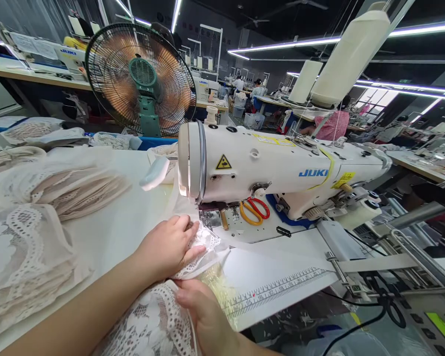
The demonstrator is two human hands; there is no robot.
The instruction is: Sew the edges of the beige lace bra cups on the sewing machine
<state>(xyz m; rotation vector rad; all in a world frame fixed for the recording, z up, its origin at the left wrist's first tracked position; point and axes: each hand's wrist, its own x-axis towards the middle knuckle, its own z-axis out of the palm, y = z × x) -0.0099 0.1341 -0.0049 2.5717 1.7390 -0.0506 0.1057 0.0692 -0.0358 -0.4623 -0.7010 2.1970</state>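
Two hands work a piece of white lace (159, 321) at the lower centre of the frame, on the desk (133, 217) just before the needle of the sewing machine (274, 168). No bin or box shows near them. Left hand (168, 244) lies flat, palm down, fingers spread and pressing the lace edge, its grip open. Right hand (203, 309), below it, has its grip pinched shut on the lace's lower edge. Stacked lace pieces (25, 247) fill the left; scissors (255, 210) lie on the machine bed.
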